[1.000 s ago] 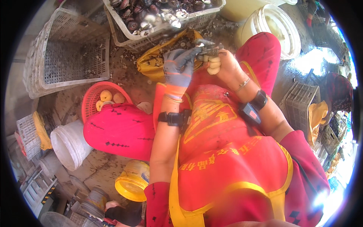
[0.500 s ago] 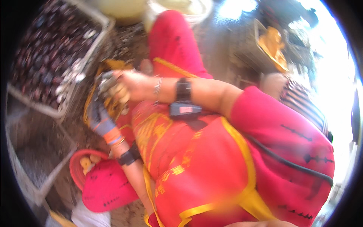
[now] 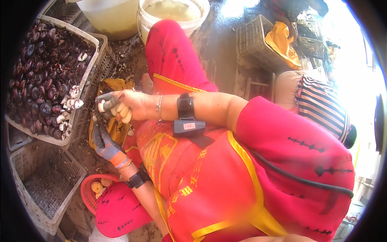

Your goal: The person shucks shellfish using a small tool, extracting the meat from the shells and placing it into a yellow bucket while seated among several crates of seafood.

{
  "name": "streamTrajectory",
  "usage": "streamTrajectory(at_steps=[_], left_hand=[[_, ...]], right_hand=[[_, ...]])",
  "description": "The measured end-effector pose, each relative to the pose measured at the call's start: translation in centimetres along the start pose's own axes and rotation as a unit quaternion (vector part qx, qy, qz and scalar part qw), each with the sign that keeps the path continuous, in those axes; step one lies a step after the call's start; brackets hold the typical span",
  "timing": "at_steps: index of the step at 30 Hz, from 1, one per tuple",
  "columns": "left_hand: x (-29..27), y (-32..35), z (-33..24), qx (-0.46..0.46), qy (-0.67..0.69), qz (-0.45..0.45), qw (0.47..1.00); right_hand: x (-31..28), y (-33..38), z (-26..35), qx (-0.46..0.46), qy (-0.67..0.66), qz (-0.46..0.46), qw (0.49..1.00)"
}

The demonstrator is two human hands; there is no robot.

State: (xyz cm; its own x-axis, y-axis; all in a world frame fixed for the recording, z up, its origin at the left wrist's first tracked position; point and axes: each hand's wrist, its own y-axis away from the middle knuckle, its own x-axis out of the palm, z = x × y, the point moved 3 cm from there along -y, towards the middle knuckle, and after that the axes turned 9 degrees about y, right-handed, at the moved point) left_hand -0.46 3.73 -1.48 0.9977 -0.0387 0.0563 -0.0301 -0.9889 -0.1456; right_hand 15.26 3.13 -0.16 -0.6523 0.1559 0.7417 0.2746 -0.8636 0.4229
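Note:
My right hand (image 3: 125,107), with cream covers on some fingers and dark ones at the front, is closed at the right of the shellfish crate. At its dark fingertips is a small whitish piece (image 3: 101,106), its kind unclear. Just below, my left hand (image 3: 104,142) wears a grey and orange glove, its fingers stretched up towards the right one; nothing shows in it. Dark, rounded shellfish (image 3: 40,88) fill the pale plastic crate (image 3: 82,90), with several white pieces (image 3: 73,103) along its near right edge. Behind both hands lies yellow material (image 3: 115,85).
An open grey crate (image 3: 76,179) stands at lower left, beside a red basket (image 3: 85,193) holding yellowish round things. Two buckets of cloudy liquid, one white (image 3: 142,20), stand at the back. Far right are crates (image 3: 252,38) and a person in a striped top (image 3: 322,107).
My left hand has come down and away from my right hand, its fingers now apart from it. My right hand has shifted slightly left and down in the picture, as the view moved.

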Motion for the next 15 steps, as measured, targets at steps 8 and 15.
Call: streamTrajectory(at_steps=[8, 15], left_hand=[[-2.4, 0.1, 3.5, -0.066, -0.007, -0.071, 0.995], [-2.9, 0.9, 0.5, -0.105, 0.052, -0.158, 0.98]], right_hand=[[1.1, 1.2, 1.2, 0.045, -0.017, -0.009, 0.999], [2.1, 1.4, 1.7, 0.024, 0.059, -0.092, 0.994]])
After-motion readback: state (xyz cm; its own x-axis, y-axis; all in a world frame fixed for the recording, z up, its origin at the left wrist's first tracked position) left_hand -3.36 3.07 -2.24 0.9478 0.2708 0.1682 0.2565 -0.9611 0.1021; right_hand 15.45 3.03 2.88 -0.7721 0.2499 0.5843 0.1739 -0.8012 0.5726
